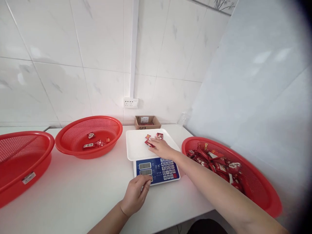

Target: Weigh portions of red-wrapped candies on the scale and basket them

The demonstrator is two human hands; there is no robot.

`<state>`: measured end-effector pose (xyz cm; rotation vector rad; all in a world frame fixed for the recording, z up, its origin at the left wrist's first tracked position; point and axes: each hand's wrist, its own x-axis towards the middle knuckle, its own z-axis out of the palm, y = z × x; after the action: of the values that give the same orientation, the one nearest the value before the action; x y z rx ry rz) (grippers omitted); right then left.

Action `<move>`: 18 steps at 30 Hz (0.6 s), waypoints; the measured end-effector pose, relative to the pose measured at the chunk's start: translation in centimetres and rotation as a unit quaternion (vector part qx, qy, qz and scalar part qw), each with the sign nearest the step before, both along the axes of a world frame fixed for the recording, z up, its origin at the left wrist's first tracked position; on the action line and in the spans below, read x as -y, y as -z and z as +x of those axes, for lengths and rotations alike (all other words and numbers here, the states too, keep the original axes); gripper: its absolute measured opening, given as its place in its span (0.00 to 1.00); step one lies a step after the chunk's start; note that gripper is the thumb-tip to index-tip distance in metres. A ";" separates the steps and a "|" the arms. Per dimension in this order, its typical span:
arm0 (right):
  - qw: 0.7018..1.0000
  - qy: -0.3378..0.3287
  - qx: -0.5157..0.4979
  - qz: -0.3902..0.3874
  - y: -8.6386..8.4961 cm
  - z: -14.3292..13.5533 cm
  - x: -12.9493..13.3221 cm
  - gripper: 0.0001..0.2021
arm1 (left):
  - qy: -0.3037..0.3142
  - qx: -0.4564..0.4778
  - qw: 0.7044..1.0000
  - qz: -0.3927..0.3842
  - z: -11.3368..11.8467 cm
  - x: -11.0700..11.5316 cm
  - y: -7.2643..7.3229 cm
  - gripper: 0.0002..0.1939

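Note:
A white-and-blue digital scale (157, 169) stands on the table with a white weighing pan (136, 148) on top. My right hand (161, 148) reaches over the pan, thumb and fingers closed on a small red wrapped snack packet (148, 143). Two more small red packets (160, 135) lie on the pan just beyond my fingers. My left hand (136, 193) is at the front left corner of the scale, before its display (145, 165). Its thumb and index finger are pressed together; whether anything is between them cannot be made out.
At right, a red basket (263, 200) holds many red packets (219, 162). A second red basket (73, 152) at left has several packets in it. Another red basket (46, 159) stands at far left. A small cardboard box (148, 127) sits behind the scale by the tiled wall.

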<state>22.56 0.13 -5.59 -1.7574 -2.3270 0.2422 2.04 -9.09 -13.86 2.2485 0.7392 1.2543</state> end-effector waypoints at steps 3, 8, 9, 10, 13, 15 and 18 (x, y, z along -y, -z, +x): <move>0.997 0.081 -0.019 -0.006 -0.3 2.4 0.4 0.28 | 0.015 -0.003 1.000 0.009 0.3 0.3 -0.2 0.10; 0.999 0.023 -0.031 -0.036 -0.4 3.2 1.1 0.25 | 0.015 -0.014 1.000 0.006 0.2 0.4 -0.2 0.10; 0.999 0.003 -0.037 -0.026 -0.5 3.2 1.3 0.25 | 0.010 -0.015 1.000 0.002 0.2 0.3 -0.2 0.09; 0.999 -0.004 -0.045 -0.012 -0.6 3.4 1.6 0.24 | 0.003 -0.015 1.000 -0.002 0.1 0.2 -0.2 0.09; 0.996 0.054 -0.064 0.036 -1.5 5.9 2.5 0.23 | -0.016 -0.011 1.000 -0.010 -0.1 -0.1 -0.2 0.10; 0.988 0.125 -0.065 0.059 -2.1 9.2 3.5 0.23 | -0.024 -0.007 1.000 -0.010 -0.1 -0.3 -0.2 0.10; 0.972 0.220 -0.064 0.056 -2.5 15.5 6.3 0.24 | -0.021 -0.003 1.000 -0.001 0.0 -0.3 -0.1 0.11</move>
<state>38.06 -6.20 -3.13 -2.0696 -1.7686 0.1409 2.06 -8.77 -13.73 2.2463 0.7939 1.2653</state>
